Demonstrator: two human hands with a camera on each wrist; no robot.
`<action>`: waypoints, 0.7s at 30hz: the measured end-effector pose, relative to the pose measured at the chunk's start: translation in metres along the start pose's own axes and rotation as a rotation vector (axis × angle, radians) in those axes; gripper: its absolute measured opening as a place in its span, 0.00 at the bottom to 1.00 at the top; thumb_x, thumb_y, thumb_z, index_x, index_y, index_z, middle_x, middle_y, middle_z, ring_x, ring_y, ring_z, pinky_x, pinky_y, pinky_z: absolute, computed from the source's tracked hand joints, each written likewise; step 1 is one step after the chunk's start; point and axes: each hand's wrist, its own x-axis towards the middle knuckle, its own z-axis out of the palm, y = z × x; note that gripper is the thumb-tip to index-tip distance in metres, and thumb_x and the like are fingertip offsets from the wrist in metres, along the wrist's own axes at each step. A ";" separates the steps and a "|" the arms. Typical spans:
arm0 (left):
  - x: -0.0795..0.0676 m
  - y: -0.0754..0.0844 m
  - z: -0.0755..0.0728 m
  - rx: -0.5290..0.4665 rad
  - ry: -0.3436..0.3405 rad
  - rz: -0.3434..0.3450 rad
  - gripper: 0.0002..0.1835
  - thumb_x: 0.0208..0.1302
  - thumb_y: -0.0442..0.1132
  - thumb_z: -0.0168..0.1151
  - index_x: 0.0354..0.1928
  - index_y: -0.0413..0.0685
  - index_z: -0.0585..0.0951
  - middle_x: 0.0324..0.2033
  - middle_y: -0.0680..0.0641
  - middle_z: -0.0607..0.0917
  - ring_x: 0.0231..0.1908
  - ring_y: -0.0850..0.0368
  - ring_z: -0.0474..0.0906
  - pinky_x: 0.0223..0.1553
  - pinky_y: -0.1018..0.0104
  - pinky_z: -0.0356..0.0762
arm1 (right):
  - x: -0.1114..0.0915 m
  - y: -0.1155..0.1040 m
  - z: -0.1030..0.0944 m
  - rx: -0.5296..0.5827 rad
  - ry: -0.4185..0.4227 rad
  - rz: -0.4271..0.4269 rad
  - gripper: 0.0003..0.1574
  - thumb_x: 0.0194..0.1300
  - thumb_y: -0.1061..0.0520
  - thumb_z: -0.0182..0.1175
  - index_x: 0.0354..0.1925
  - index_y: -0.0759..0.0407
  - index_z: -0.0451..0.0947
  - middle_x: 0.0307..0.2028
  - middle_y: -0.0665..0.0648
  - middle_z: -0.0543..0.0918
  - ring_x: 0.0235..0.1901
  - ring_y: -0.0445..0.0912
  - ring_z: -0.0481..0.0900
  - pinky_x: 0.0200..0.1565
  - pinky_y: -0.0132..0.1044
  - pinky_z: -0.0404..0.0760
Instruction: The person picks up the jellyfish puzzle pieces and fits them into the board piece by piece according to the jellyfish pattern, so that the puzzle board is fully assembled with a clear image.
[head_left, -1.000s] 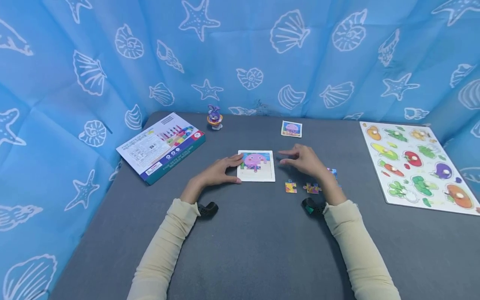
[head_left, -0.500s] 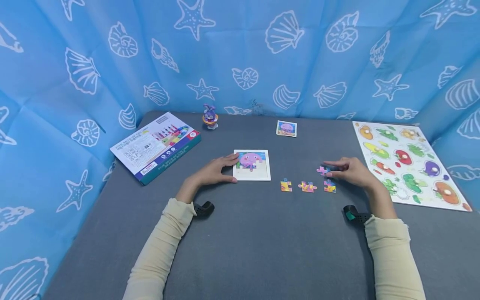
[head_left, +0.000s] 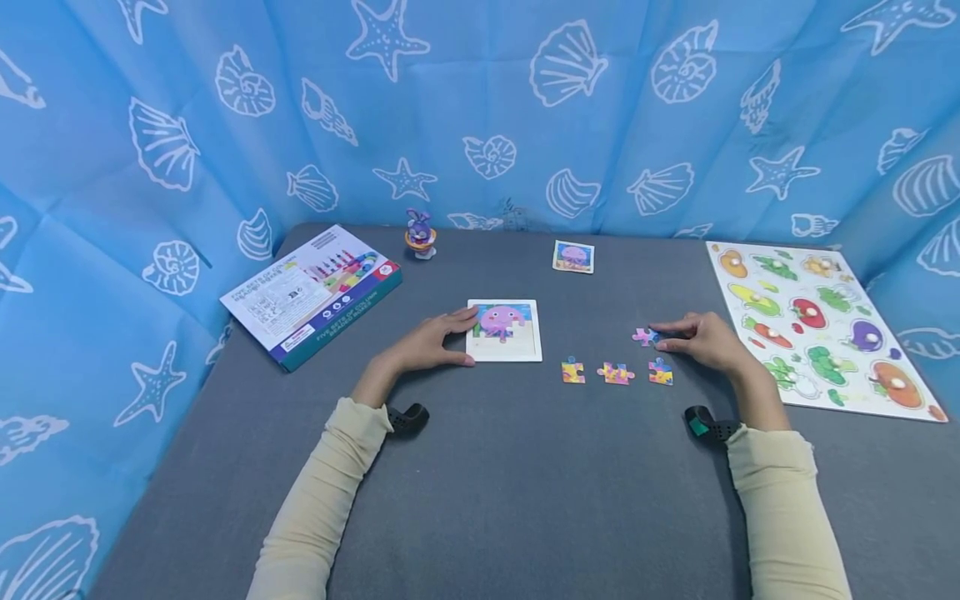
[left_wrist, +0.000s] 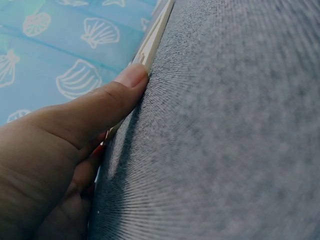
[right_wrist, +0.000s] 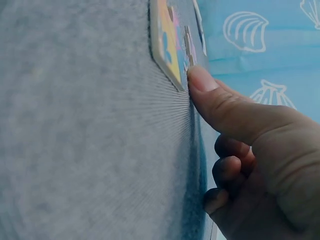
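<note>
A white-framed jigsaw tray [head_left: 527, 342] holds a partly assembled pink octopus picture, with bare cells at its right and lower part. My left hand [head_left: 423, 342] lies along the tray's left side, its fingertips at the upper left edge and the thumb [left_wrist: 131, 77] against the lower corner. To the right, my right hand [head_left: 708, 342] pinches a pink and blue puzzle piece [head_left: 642, 337] by its right end, low over the table. Just below are a yellow and blue piece [head_left: 661, 372], a wide yellow and pink piece [head_left: 616, 373] and a yellow corner piece [head_left: 572, 372].
A small octopus picture card [head_left: 573, 257] lies behind the tray. Farther left are a purple rabbit figure [head_left: 421, 235] and a flat toy box [head_left: 311, 292]. A white vegetable knob board [head_left: 813, 329] lies right of my right hand. A blue shell-patterned curtain [head_left: 487, 100] closes the back.
My right hand has moved from beside the tray rightward to the loose pieces, where its thumb and forefinger pinch the pink and blue one. My left hand stays at the tray.
</note>
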 end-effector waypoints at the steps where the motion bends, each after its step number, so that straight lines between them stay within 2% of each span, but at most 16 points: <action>1: 0.000 0.000 0.000 0.000 0.000 -0.002 0.41 0.56 0.51 0.64 0.69 0.48 0.58 0.71 0.50 0.53 0.71 0.52 0.47 0.70 0.49 0.45 | 0.000 0.000 0.000 -0.003 0.001 0.003 0.23 0.57 0.50 0.64 0.49 0.61 0.80 0.24 0.57 0.68 0.23 0.43 0.56 0.25 0.35 0.56; 2: 0.000 0.000 -0.001 -0.001 0.001 -0.003 0.41 0.56 0.51 0.64 0.69 0.48 0.58 0.71 0.49 0.53 0.71 0.52 0.46 0.70 0.49 0.45 | 0.001 -0.001 0.000 -0.007 0.004 -0.002 0.24 0.57 0.50 0.64 0.49 0.61 0.80 0.25 0.60 0.72 0.25 0.45 0.62 0.26 0.36 0.61; 3: -0.001 0.000 -0.001 -0.003 0.002 -0.003 0.41 0.57 0.50 0.64 0.69 0.47 0.58 0.71 0.49 0.53 0.71 0.51 0.46 0.69 0.49 0.45 | 0.001 -0.001 0.000 -0.010 0.010 -0.006 0.23 0.57 0.50 0.64 0.48 0.61 0.80 0.26 0.61 0.74 0.26 0.46 0.64 0.27 0.36 0.62; 5: -0.001 0.001 -0.002 -0.005 0.004 -0.004 0.41 0.57 0.50 0.64 0.69 0.47 0.58 0.71 0.48 0.53 0.71 0.51 0.46 0.69 0.48 0.45 | 0.002 -0.001 0.001 -0.004 0.020 -0.023 0.22 0.57 0.51 0.64 0.48 0.61 0.81 0.27 0.63 0.74 0.26 0.47 0.64 0.27 0.37 0.62; 8: -0.002 0.001 -0.003 -0.002 0.007 -0.006 0.41 0.56 0.50 0.64 0.69 0.47 0.58 0.71 0.48 0.54 0.71 0.51 0.46 0.69 0.48 0.45 | 0.003 -0.001 0.002 0.007 0.042 -0.074 0.20 0.58 0.53 0.64 0.47 0.63 0.81 0.26 0.61 0.74 0.25 0.43 0.64 0.26 0.35 0.62; 9: -0.002 0.001 -0.003 0.000 0.008 -0.007 0.41 0.56 0.50 0.64 0.69 0.47 0.58 0.71 0.48 0.54 0.71 0.51 0.47 0.69 0.48 0.46 | 0.004 -0.001 0.003 0.011 0.048 -0.087 0.20 0.58 0.54 0.64 0.46 0.64 0.81 0.24 0.57 0.70 0.23 0.41 0.57 0.23 0.34 0.58; 13: -0.002 0.000 -0.002 0.011 0.003 -0.012 0.41 0.56 0.51 0.64 0.69 0.47 0.58 0.71 0.49 0.54 0.71 0.51 0.47 0.69 0.48 0.46 | 0.005 -0.003 0.006 0.015 0.068 -0.111 0.19 0.57 0.54 0.64 0.45 0.65 0.82 0.22 0.55 0.66 0.21 0.39 0.55 0.22 0.33 0.56; 18: -0.001 0.001 0.000 0.006 -0.006 -0.016 0.41 0.56 0.52 0.63 0.69 0.48 0.58 0.71 0.50 0.53 0.71 0.52 0.46 0.69 0.49 0.45 | 0.013 -0.022 0.013 0.013 0.062 -0.089 0.22 0.57 0.50 0.65 0.45 0.63 0.82 0.25 0.55 0.65 0.24 0.41 0.57 0.25 0.34 0.57; 21: -0.001 0.001 0.001 0.003 -0.006 -0.023 0.41 0.56 0.52 0.63 0.69 0.48 0.58 0.71 0.51 0.53 0.71 0.52 0.46 0.70 0.49 0.45 | 0.026 -0.041 0.024 0.021 0.055 -0.125 0.21 0.56 0.50 0.65 0.44 0.63 0.82 0.24 0.54 0.64 0.24 0.43 0.58 0.25 0.34 0.58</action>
